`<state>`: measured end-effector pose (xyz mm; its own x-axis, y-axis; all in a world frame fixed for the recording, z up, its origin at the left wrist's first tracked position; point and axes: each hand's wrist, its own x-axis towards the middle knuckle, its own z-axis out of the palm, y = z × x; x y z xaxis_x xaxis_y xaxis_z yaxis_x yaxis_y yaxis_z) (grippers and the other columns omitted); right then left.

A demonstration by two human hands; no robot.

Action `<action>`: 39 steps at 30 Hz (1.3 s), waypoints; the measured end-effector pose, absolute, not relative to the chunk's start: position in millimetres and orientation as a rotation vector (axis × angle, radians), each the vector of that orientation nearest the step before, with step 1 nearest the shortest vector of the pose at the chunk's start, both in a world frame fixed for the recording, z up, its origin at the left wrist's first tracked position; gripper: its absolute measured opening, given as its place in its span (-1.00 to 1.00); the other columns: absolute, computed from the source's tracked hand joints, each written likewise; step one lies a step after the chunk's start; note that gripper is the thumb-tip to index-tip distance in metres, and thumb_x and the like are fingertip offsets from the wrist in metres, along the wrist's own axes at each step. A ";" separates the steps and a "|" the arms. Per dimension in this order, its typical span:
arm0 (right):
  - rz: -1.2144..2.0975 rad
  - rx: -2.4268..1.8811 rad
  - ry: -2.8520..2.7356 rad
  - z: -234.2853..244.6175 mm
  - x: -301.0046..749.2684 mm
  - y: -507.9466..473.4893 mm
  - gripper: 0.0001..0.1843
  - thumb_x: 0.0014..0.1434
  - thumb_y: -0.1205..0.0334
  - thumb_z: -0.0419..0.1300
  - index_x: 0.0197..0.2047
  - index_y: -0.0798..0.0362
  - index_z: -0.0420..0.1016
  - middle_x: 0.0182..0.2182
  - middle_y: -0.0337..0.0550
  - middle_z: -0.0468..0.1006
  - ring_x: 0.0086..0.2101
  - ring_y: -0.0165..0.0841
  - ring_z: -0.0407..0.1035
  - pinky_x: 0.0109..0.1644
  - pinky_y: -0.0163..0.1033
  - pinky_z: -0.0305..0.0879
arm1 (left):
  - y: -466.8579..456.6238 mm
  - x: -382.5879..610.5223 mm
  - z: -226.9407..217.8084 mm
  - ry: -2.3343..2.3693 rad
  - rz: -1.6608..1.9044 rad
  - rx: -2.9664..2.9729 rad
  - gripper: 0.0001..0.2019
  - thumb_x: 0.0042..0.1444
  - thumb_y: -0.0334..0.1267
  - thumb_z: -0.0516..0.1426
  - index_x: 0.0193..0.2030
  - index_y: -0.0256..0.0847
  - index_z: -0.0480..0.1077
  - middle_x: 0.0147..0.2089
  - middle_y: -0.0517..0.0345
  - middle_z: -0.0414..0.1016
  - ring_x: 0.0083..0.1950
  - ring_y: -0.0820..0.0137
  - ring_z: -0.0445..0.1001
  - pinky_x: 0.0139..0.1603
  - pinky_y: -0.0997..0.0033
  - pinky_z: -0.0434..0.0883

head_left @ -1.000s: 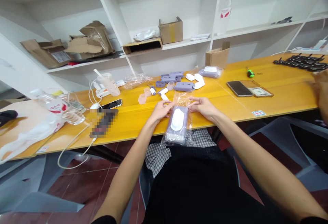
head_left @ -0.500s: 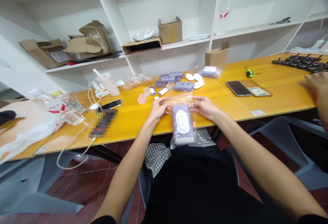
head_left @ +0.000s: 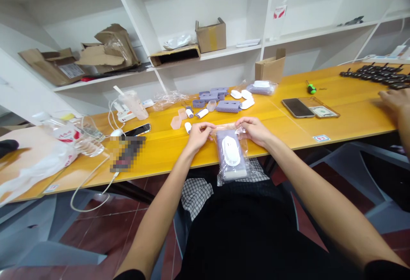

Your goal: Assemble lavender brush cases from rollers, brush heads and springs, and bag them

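My left hand (head_left: 197,135) and my right hand (head_left: 253,129) each pinch a top corner of a clear plastic bag (head_left: 231,155). The bag hangs over the near edge of the yellow table (head_left: 166,149) above my lap. Inside it lies a lilac case with a white oval part on top. Both hands have their fingers closed on the folded bag mouth. Behind my hands, loose lilac cases (head_left: 228,106), white oval parts (head_left: 247,104) and small rollers (head_left: 201,113) lie on the table.
A phone (head_left: 297,107) and a clear case with a banknote (head_left: 320,110) lie to the right. Another person's hand (head_left: 393,99) rests at the far right by several black parts (head_left: 378,76). A water bottle (head_left: 68,134), cables and a plastic bag sit left. Shelves with cardboard boxes (head_left: 210,36) stand behind.
The bag mouth, open and flat a second ago, has been folded down and gathered. Both hands moved from resting on the bag to pinching its top corners. The bagged case turned slightly.
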<state>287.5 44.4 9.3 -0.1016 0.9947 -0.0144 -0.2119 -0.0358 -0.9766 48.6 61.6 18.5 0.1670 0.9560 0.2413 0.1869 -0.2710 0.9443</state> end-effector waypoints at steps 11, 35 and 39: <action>1.472 -0.952 -0.963 11.1 295.9 47.2 -0.64 0.26 -0.08 0.19 -0.35 0.04 0.54 -0.51 -0.11 0.50 -0.40 -0.25 0.48 -0.34 -0.19 0.52 | 56.1 46.8 23.3 0.908 1.116 1.644 -0.67 0.17 -0.04 0.29 -0.20 -0.33 0.64 -0.17 -0.04 0.53 -0.28 0.39 0.49 -0.29 0.36 0.53; 0.435 -1.229 -1.817 -3.9 299.0 46.8 -0.80 0.15 0.29 0.37 -0.11 0.01 0.65 -0.24 -0.11 0.54 -0.35 -0.29 0.41 -0.07 -0.07 0.45 | 47.4 50.7 24.6 1.065 0.900 2.843 -0.58 0.23 -0.59 0.04 0.08 -0.16 0.56 0.15 -0.09 0.48 0.22 0.11 0.42 0.28 -0.02 0.40; 0.149 -1.195 -1.957 -9.2 296.1 41.8 -0.85 0.22 0.31 0.29 -0.14 0.03 0.66 -0.01 0.03 0.49 -0.05 -0.11 0.41 0.14 0.08 0.40 | 48.3 49.3 19.9 1.055 0.701 2.774 -0.47 0.24 -0.58 0.01 0.29 -0.16 0.43 0.15 -0.06 0.53 0.18 0.18 0.49 0.29 0.07 0.44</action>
<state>296.1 41.8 -9.2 -0.2148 0.7856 0.5803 0.6889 0.5430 -0.4802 49.3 48.3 19.9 0.6556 0.6492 0.3856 0.6067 -0.7569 0.2428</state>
